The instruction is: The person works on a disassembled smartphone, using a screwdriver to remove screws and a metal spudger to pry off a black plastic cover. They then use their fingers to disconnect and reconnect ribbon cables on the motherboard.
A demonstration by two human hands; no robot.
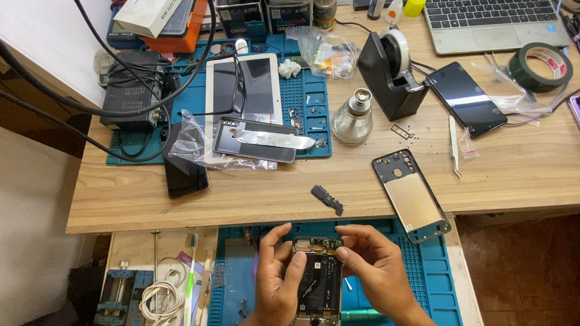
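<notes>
My left hand (276, 282) grips the left side of an opened phone (318, 287) with its black battery and circuit boards showing, held over a blue work mat (439, 277) on a pull-out shelf. My right hand (378, 265) pinches the top edge of the phone at its small green board. A phone frame with a gold plate (411, 196) lies on the wooden desk just above my right hand. A small black plastic part (327, 199) rests near the desk's front edge.
On the desk stand a black tape dispenser (390, 72), a glass bottle (352, 118), a dark phone (466, 98), tweezers (455, 146), a green tape roll (541, 66), a laptop (489, 20) and a second blue mat (310, 101) with a tablet and a back cover. A white cable (161, 298) lies lower left.
</notes>
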